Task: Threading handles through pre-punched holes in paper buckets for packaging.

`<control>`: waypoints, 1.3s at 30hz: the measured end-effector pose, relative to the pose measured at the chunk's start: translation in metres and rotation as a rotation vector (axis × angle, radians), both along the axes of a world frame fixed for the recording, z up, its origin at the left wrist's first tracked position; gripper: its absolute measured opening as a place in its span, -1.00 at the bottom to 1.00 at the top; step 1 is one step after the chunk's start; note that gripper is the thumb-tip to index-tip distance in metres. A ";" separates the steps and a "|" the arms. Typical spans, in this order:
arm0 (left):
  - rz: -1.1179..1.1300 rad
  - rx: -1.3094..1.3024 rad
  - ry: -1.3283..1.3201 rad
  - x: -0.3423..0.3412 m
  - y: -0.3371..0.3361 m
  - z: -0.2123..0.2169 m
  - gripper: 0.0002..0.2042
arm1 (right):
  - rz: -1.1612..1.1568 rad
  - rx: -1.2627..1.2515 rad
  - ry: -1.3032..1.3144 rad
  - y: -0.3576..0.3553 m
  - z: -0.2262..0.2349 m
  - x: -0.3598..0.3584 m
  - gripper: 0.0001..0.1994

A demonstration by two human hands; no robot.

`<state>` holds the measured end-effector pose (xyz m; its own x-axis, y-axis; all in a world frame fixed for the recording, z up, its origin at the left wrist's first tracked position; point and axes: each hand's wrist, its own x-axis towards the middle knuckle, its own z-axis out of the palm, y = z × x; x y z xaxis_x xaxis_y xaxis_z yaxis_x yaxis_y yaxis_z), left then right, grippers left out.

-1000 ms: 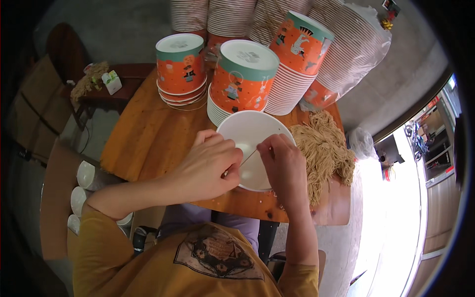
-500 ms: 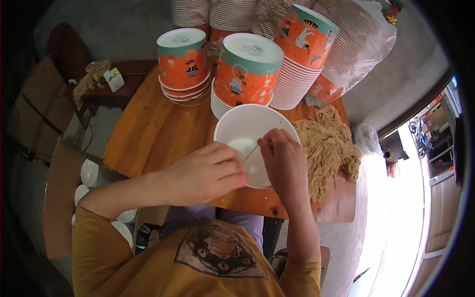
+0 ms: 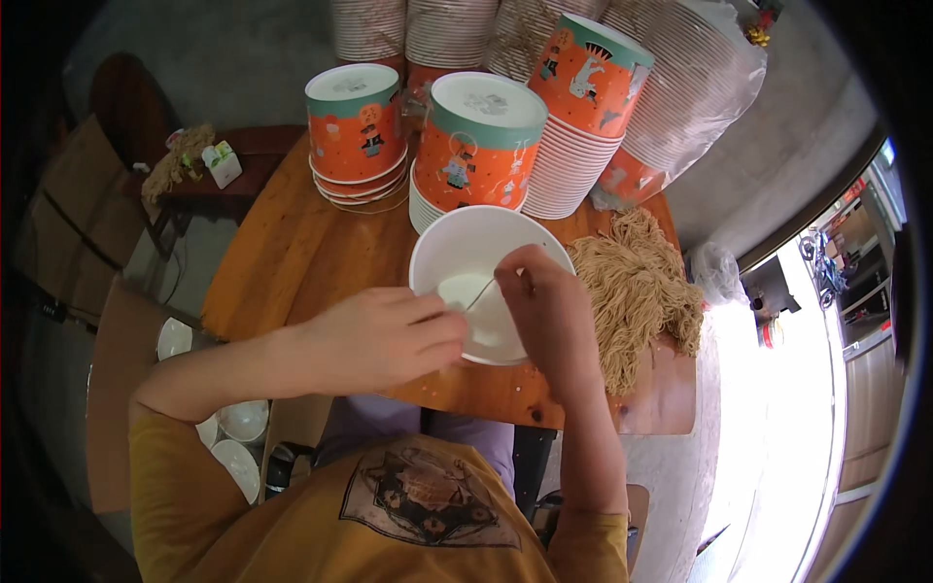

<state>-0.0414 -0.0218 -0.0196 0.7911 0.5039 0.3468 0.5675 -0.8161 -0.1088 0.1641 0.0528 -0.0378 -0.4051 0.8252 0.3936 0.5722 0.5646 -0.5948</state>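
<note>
I see the left hand [image 3: 394, 335] and right hand [image 3: 547, 303] each pinch a thin string [image 3: 482, 292] over an open white tub [image 3: 465, 243] at the wooden surface [image 3: 301, 257]. The string looks light and bendy; the tub seems light but stiff, best held by its rim.

I'd call this a small workshop. At twelve o'clock I see orange-and-green tubs [image 3: 476, 146] nested in stacks, and toward one-thirty a tall stack in clear plastic wrap [image 3: 695, 107]. A heap of tan cord [image 3: 637, 291] lies at three on the wooden table [image 3: 282, 272]; cardboard [image 3: 117, 389] and loose white tubs [image 3: 238, 466] fill eight. My feed also gives plain grey wall [image 3: 787, 165] at two and a glaring opening [image 3: 763, 428] at four.
</note>
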 end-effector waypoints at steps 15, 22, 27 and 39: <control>0.314 -0.285 -0.298 -0.091 0.063 -0.022 -0.81 | 0.268 -1.134 1.687 0.008 -0.011 0.062 -0.88; 0.254 -0.164 -0.475 -0.068 0.054 -0.009 -0.79 | 0.386 -1.174 1.650 -0.019 0.010 0.028 -0.87; 0.114 -0.555 -0.869 0.032 0.002 0.014 -0.45 | 0.543 -1.195 1.673 -0.029 0.023 0.004 -0.82; 0.219 -1.127 -0.896 0.048 -0.012 0.014 -0.57 | 0.226 -0.757 1.527 -0.015 0.006 0.043 -0.77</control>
